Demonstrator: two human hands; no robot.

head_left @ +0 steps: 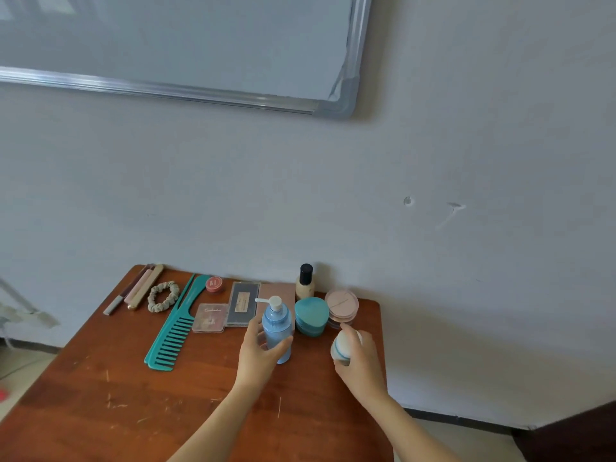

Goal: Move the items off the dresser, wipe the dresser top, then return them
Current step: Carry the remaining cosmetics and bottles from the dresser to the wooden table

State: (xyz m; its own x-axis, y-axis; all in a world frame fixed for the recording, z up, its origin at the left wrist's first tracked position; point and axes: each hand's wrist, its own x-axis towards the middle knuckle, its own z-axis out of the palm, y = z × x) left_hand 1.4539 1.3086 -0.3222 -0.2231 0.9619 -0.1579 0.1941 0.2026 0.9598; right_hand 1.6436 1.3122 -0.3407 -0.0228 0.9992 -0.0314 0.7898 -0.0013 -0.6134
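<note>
A brown wooden dresser top (100,411) carries a row of toiletries along the wall. My left hand (258,356) grips a blue pump bottle (276,323) that stands upright. My right hand (361,360) holds a small white jar with a blue band (343,346) near the right edge. Behind them sit a teal jar (311,315), a pink round compact (341,306) and a beige bottle with a black cap (305,281). Further left lie a dark palette (243,303), a small blush case (209,317), a red pot (214,284), a teal comb (176,328), a scrunchie (163,296) and several pencils (136,290).
A whiteboard (166,38) hangs on the wall above. The dresser's right edge (383,361) lies just beside my right hand, with floor beyond it. A dark piece of furniture (573,435) fills the bottom right corner.
</note>
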